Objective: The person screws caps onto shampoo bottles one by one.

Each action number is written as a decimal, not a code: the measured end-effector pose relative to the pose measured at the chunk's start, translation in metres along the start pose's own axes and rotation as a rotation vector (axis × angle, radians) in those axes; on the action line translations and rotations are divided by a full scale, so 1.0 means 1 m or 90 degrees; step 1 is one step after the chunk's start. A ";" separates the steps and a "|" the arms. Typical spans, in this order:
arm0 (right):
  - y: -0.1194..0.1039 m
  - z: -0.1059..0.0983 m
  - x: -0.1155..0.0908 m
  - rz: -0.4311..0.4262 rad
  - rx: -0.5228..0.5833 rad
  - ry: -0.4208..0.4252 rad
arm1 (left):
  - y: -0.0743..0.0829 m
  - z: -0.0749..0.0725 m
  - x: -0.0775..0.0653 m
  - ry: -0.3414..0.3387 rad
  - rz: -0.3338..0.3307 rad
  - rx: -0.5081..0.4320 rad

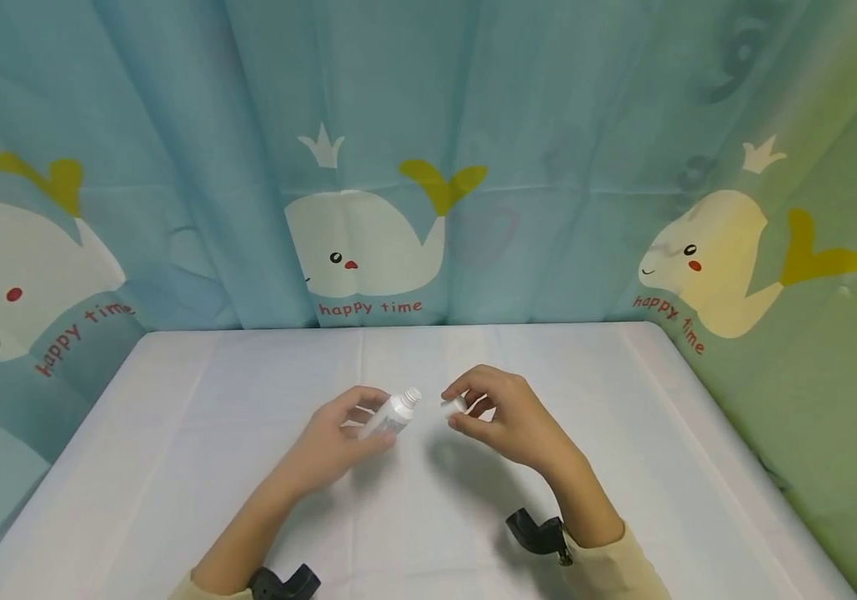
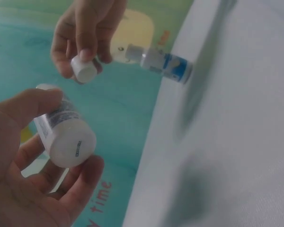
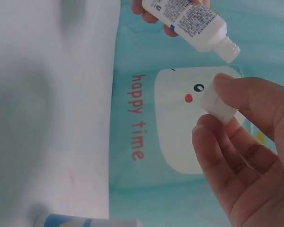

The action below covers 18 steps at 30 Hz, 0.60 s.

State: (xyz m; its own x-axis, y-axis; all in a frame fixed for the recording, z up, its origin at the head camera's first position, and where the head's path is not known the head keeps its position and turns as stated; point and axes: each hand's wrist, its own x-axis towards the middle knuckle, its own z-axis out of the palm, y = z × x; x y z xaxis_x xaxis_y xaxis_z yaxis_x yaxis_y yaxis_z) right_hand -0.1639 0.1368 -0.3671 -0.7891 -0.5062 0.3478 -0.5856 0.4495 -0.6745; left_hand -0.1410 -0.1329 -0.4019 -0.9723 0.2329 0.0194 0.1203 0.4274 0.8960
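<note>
A small white bottle point(image 1: 387, 417) with printed text is gripped between the thumb and fingers of my left hand point(image 1: 334, 446). It tilts, its bare threaded neck point(image 3: 227, 49) pointing up and to the right in the head view. The bottle's round base point(image 2: 73, 144) faces the left wrist camera. Across a small gap, my right hand point(image 1: 507, 417) pinches a white cap point(image 3: 217, 105) between thumb and fingertips. Cap and bottle are apart, both held above the table. A second white and blue bottle point(image 2: 165, 65) stands on the table; I cannot make it out in the head view.
The table point(image 1: 248, 375) has a white cover. A blue-green curtain point(image 1: 548, 250) with printed whales hangs behind it and along the sides. Black wrist mounts point(image 1: 537, 533) sit on both forearms, near the beige sleeves. The second bottle's side point(image 3: 85, 221) shows low in the right wrist view.
</note>
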 end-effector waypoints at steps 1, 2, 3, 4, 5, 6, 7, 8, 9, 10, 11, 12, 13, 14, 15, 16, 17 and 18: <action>-0.001 0.000 0.000 -0.001 0.002 0.000 | 0.000 0.000 -0.001 -0.001 0.002 -0.004; -0.002 0.001 0.000 -0.001 0.002 0.002 | 0.001 0.001 -0.001 -0.002 0.003 -0.009; -0.002 0.001 0.000 -0.001 0.004 0.003 | 0.001 0.001 -0.002 -0.003 0.005 -0.013; -0.003 0.001 0.000 -0.001 0.004 0.005 | 0.001 0.001 -0.002 -0.004 0.008 -0.017; -0.003 0.002 0.000 -0.003 0.006 0.008 | 0.002 0.001 -0.002 -0.005 0.009 -0.019; -0.004 0.002 0.000 -0.005 0.008 0.011 | 0.002 0.001 -0.002 -0.005 0.008 -0.020; -0.004 0.002 0.000 -0.007 0.010 0.014 | 0.002 0.002 -0.002 -0.005 0.007 -0.021; -0.005 0.002 0.000 -0.009 0.011 0.017 | 0.002 0.002 -0.002 -0.004 0.007 -0.021; -0.005 0.002 -0.001 -0.011 0.014 0.019 | 0.002 0.003 -0.002 -0.003 0.007 -0.020; -0.005 0.002 -0.001 -0.014 0.016 0.021 | 0.002 0.003 -0.002 -0.002 0.006 -0.019; -0.005 0.002 -0.001 -0.018 0.019 0.022 | 0.003 0.004 -0.002 -0.002 0.004 -0.018; -0.004 0.003 -0.002 -0.020 0.022 0.022 | 0.003 0.005 -0.002 -0.001 0.004 -0.017; -0.004 0.003 -0.002 -0.025 0.025 0.021 | 0.003 0.005 -0.002 0.001 0.003 -0.017; -0.004 0.003 -0.002 -0.029 0.028 0.020 | 0.003 0.006 -0.002 0.002 0.003 -0.017; -0.003 0.004 -0.002 -0.035 0.031 0.019 | 0.003 0.006 -0.002 0.004 0.004 -0.018; -0.003 0.005 -0.002 -0.042 0.032 0.020 | 0.004 0.006 -0.003 0.004 0.004 -0.018; -0.003 0.005 -0.001 -0.046 0.034 0.020 | 0.004 0.006 -0.003 0.005 0.005 -0.019; -0.003 0.005 -0.001 -0.051 0.034 0.020 | 0.004 0.006 -0.003 0.006 0.006 -0.018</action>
State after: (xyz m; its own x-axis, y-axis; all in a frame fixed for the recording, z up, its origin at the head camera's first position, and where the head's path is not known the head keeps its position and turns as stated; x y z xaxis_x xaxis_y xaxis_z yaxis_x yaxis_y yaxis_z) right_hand -0.1604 0.1317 -0.3685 -0.7466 -0.5145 0.4217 -0.6366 0.3684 -0.6775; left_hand -0.1363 -0.1266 -0.4006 -0.9732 0.2279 0.0320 0.1236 0.4001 0.9081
